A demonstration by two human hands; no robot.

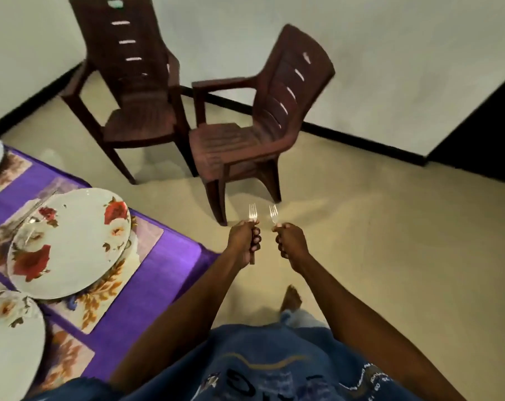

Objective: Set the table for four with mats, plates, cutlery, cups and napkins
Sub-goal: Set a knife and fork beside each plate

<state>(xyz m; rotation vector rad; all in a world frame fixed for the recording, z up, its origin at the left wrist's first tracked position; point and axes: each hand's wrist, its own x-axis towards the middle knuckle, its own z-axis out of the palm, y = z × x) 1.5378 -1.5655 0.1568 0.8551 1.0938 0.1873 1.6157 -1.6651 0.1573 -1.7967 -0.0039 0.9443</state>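
Forks in hand, table half set.
My left hand (243, 237) and right hand (290, 241) each grip a fork (252, 213); mats (121, 287) and plates (71, 241) lie left; no cups or napkins visible.

There was only the one view, from the person's head, looking forward and steeply down past the chest and both outstretched arms. It faced the floor (361, 241) and two chairs (245, 134) against the wall (390, 53), fairly near. The table (147, 279) was cut off at the left edge, close beside the body.
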